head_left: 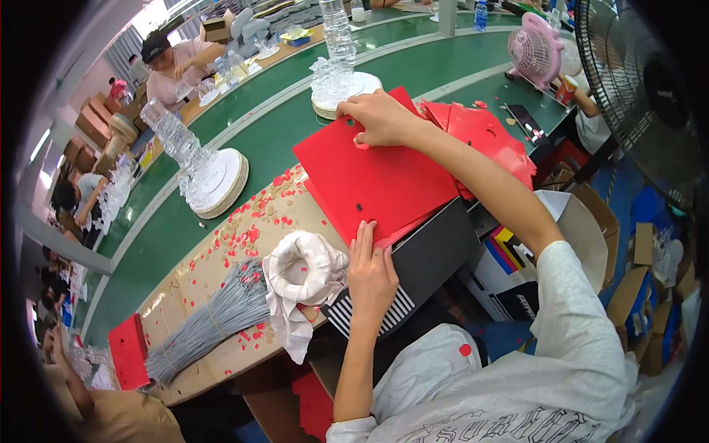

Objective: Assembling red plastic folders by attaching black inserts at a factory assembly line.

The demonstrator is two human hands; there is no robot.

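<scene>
A stack of flat red sheets (391, 181), with small dark spots near two edges, lies before me, partly over a black flat-topped box or board (436, 247) with white stripes. At the stack's far edge, my right hand (380, 119) is closed, fingers bent over the edge and thumb on the top sheet. My left hand (371, 277) is open, its fingers stretched out against the near edge. More red sheets (487, 140) lie loosely fanned beyond my right forearm. A crumpled white cloth ring (301, 269) sits left of my left hand.
A bundle of grey wire-like strands (214, 317) and scattered red discs (255, 232) lie on the brown board (185, 277). Clear plastic stacks on white round bases (221, 184) stand on the green conveyor (273, 140). A large black fan (642, 96) stands right. Other people work across the conveyor.
</scene>
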